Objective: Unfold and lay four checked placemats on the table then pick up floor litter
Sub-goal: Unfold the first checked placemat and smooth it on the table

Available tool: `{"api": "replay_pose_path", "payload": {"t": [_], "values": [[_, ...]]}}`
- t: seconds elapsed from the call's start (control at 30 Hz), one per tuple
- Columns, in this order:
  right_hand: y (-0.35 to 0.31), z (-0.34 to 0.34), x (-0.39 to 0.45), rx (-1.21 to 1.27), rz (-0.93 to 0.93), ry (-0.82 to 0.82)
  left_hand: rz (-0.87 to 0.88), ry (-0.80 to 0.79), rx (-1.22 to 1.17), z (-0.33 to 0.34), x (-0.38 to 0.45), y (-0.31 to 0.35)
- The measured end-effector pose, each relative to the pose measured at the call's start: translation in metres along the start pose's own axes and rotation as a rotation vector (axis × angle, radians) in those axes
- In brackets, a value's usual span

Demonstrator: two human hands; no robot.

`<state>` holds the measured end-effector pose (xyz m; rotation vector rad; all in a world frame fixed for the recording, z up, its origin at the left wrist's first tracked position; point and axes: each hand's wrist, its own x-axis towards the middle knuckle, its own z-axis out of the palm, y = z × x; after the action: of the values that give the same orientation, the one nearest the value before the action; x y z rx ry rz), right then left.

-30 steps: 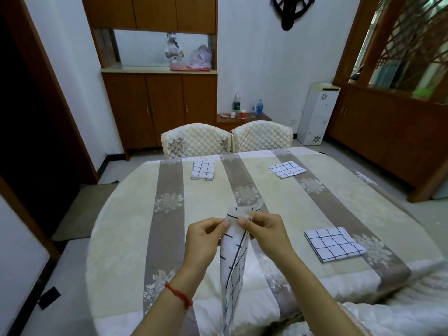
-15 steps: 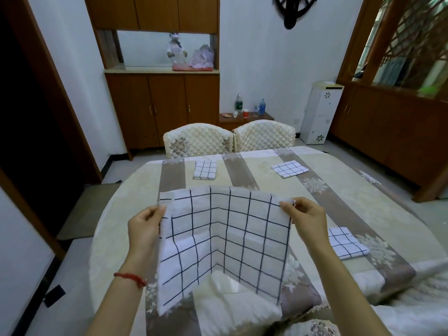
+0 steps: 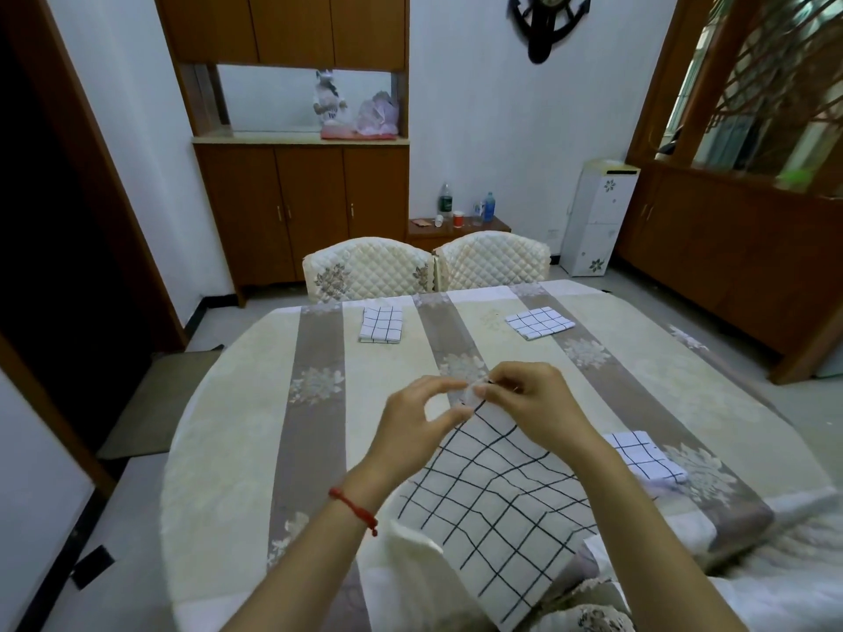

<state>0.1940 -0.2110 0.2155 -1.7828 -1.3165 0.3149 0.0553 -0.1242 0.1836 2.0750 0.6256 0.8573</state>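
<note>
Hands (image 3: 474,403) rejoined, seemingly pinching the opened placemat's (image 3: 492,508) corners together.

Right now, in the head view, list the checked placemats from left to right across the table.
Folded placemat at the far left → partly unfolded placemat pinched by both hands → folded placemat at the far right → folded placemat at the near right, partly behind the right forearm.
</note>
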Motion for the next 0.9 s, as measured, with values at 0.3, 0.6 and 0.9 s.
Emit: {"api": "replay_pose_path", "payload": {"t": [0.3, 0.6, 0.9], "values": [[0.000, -0.007, -0.005, 0.133, 0.066, 0.026, -0.070, 0.034, -0.224, 0.008, 0.007, 0.013], [0.004, -0.014, -0.013, 0.347, 0.127, -0.033, -0.126, 0.131, -0.361, -0.001, 0.010, 0.009], [-0.005, -0.008, -0.011, 0.432, 0.143, -0.017, -0.141, 0.110, -0.432, -0.010, 0.006, 0.015]]}}
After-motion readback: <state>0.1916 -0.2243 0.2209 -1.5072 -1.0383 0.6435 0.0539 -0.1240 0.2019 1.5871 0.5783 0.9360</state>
